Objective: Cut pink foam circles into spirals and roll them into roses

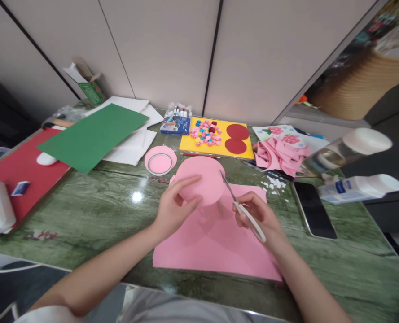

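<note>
My left hand [177, 202] pinches the left edge of a round pink paper disc [204, 177], thumb and fingers closed on it. White-handled scissors [249, 217] are in my right hand [258, 215]; their blades reach up to the disc's right edge, slightly apart. Beneath both hands lies a larger pink sheet [216, 242], flat on the green marbled table. Just left of the disc and farther back sits another pink circle [153, 154] with a grey ring [160, 164] on it.
A yellow sheet [186, 142] carries pompoms [206, 133] and two dark red circles [236, 139]. Pink paper scraps [282, 152], white bits [274, 183], a phone [313, 209] and bottles [361, 187] are at right. A green sheet [93, 134] and a red sheet [34, 179] lie left.
</note>
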### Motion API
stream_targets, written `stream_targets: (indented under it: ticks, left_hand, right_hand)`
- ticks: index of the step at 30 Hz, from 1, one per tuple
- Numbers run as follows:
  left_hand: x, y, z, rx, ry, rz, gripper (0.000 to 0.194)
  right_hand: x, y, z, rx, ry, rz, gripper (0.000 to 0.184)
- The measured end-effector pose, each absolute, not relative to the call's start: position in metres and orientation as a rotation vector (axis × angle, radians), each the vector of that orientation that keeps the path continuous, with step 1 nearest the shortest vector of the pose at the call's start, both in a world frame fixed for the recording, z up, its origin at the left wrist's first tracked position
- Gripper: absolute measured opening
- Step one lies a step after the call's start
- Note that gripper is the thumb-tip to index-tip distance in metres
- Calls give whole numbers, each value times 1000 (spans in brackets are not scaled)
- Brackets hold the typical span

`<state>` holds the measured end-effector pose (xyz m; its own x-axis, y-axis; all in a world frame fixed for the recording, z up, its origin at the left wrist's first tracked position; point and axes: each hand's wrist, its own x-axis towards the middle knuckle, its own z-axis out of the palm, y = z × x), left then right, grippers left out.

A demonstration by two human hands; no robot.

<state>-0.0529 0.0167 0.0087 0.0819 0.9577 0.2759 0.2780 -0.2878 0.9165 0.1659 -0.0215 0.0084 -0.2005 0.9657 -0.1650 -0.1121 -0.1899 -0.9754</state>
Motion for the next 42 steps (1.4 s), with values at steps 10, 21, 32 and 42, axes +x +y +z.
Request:
stream_targets:
  ticks: [10,21,32,42]
  left_hand:
    - [-52,15,7,1654,1171,1236,39]
    - [-52,15,11,1657,1181,1238,38]
    - [-54,17,3,1637,1207,1288,32]
    - [-54,13,0,1577,1261,1283,26]
  right_hand:
    - [157,-24,11,-1183,-1160,1495,27]
    - [155,-24,8,-1153,-1151,1487,20]
    - [157,-23,-1,-1091,-1164,1458,18]
    - [154,-24,1,-1102,-1141,1455,19]
